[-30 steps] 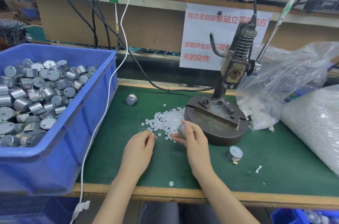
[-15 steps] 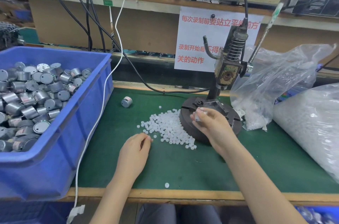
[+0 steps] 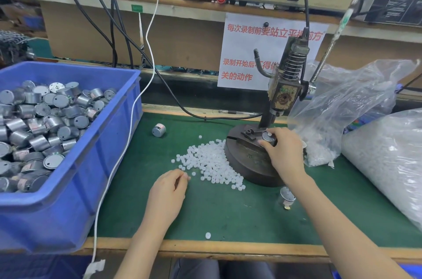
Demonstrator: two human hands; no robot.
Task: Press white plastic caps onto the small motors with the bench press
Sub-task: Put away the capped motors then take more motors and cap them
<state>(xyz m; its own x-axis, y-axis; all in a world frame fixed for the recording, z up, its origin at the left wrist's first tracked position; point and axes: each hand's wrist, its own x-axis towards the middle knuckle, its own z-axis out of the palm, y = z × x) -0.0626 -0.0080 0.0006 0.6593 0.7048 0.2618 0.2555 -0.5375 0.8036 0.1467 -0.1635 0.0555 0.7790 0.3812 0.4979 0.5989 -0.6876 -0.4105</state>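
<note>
My right hand (image 3: 284,153) holds a small silver motor (image 3: 267,138) with a white cap on top, set on the fixture of the bench press (image 3: 283,93) under its ram. The press stands on a round dark base (image 3: 242,159). My left hand (image 3: 170,187) rests on the green mat with its fingers curled at the edge of a pile of white caps (image 3: 210,162); its fingertips seem to pinch a cap. A capped motor (image 3: 286,197) lies under my right wrist. Another motor (image 3: 158,130) lies further back on the mat.
A blue bin (image 3: 114,132) full of motors stands at the left. Clear plastic bags (image 3: 342,107) of white caps fill the right side. A white cable (image 3: 127,141) hangs along the bin. One stray cap (image 3: 207,235) lies near the bench's front edge.
My right hand carried the motor from the cap pile up onto the press fixture and now sets it under the ram. My left hand stayed beside the caps.
</note>
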